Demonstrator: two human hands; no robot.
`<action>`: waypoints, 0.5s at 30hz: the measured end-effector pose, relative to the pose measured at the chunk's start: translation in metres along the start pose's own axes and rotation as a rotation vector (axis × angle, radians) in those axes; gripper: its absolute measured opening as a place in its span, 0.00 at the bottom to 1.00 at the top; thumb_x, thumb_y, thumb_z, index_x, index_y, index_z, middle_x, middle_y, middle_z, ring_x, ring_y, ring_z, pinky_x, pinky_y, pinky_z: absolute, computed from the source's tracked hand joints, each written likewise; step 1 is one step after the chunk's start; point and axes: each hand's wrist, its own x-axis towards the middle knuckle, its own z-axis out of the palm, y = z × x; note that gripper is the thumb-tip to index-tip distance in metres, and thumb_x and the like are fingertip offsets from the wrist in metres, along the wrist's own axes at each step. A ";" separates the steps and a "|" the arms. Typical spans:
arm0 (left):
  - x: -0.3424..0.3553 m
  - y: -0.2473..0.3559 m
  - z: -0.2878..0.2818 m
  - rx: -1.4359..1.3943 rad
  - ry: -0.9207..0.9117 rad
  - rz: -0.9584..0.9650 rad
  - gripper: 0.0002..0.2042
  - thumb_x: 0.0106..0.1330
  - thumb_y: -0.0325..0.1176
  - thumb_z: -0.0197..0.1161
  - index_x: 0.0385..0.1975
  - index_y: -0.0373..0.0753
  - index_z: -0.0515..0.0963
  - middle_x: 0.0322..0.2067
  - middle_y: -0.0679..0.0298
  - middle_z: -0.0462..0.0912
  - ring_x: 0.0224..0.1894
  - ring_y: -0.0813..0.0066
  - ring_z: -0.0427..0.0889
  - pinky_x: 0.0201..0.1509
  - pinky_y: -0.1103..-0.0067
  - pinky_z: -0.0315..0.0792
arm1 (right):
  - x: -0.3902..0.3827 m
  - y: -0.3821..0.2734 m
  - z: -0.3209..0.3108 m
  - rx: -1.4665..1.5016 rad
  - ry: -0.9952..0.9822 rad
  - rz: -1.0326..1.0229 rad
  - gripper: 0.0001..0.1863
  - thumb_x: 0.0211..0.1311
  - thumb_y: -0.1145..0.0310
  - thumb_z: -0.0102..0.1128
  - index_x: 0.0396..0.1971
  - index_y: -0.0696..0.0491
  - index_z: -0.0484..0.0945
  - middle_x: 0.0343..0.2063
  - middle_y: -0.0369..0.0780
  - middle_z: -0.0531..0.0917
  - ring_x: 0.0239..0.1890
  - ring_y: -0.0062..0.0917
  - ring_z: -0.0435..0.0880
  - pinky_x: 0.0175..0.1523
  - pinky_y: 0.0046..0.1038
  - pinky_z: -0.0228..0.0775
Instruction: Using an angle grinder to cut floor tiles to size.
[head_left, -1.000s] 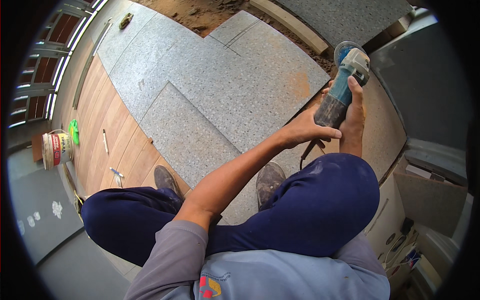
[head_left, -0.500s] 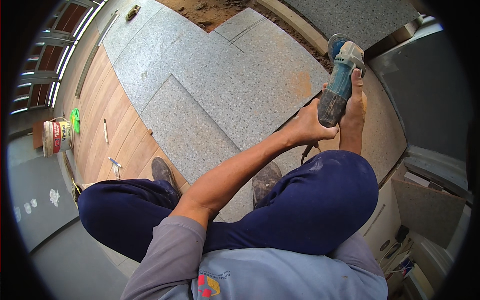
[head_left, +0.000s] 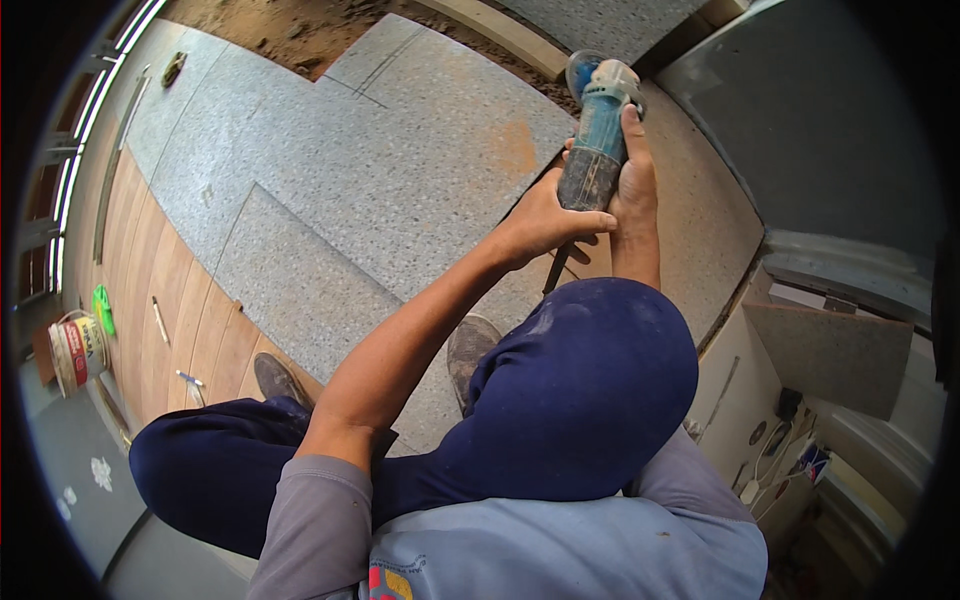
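Note:
Both hands are closed on a blue-green and black angle grinder point(head_left: 600, 130), held beyond my raised right knee. My left hand point(head_left: 545, 222) grips the dark rear end of its body, thumb lying across the butt. Along the right side, my right hand point(head_left: 636, 178) supports the body with its thumb pointing up toward the head. The blue round disc point(head_left: 581, 76) sits at the far left of the head, near the edge of a speckled grey tile point(head_left: 460, 130). A dark cord runs down from the grinder behind my knee.
Wood-look flooring point(head_left: 185, 270) lies left, with a marker point(head_left: 160, 320), a white-and-blue pen point(head_left: 189, 378), a paint bucket point(head_left: 78, 352) and a green item point(head_left: 103, 309). Bare soil point(head_left: 270, 30) shows at the back. A leaning tile piece point(head_left: 830, 350) and power cables point(head_left: 775, 465) are on the right.
The whole view has shifted, so hands and grinder appear further left and slightly higher. Both hands keep the same grip on the grinder.

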 end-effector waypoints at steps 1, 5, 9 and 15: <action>0.000 0.001 0.002 0.016 0.009 -0.012 0.31 0.54 0.34 0.75 0.53 0.28 0.65 0.36 0.56 0.79 0.34 0.67 0.86 0.32 0.71 0.87 | 0.001 -0.002 0.000 -0.004 0.013 -0.016 0.37 0.65 0.40 0.62 0.48 0.64 0.72 0.30 0.48 0.83 0.27 0.32 0.88 0.31 0.29 0.86; 0.002 0.008 0.007 0.206 0.076 -0.026 0.33 0.52 0.33 0.74 0.54 0.26 0.64 0.38 0.54 0.78 0.34 0.66 0.86 0.31 0.72 0.87 | 0.003 -0.008 0.002 0.045 -0.042 0.016 0.39 0.64 0.37 0.61 0.48 0.65 0.73 0.27 0.47 0.82 0.25 0.31 0.88 0.27 0.26 0.85; 0.000 0.007 0.015 0.249 0.116 -0.065 0.38 0.50 0.35 0.73 0.57 0.23 0.62 0.43 0.48 0.77 0.33 0.65 0.86 0.28 0.74 0.85 | 0.000 -0.007 -0.004 -0.076 0.044 0.023 0.41 0.63 0.30 0.56 0.43 0.62 0.75 0.25 0.46 0.82 0.22 0.31 0.87 0.28 0.27 0.85; 0.002 -0.011 0.021 0.453 0.242 0.131 0.42 0.50 0.37 0.72 0.62 0.22 0.60 0.46 0.41 0.78 0.49 0.52 0.84 0.51 0.67 0.79 | 0.002 -0.004 -0.009 -0.042 -0.070 0.074 0.44 0.62 0.25 0.48 0.41 0.59 0.76 0.24 0.44 0.83 0.24 0.30 0.88 0.29 0.29 0.86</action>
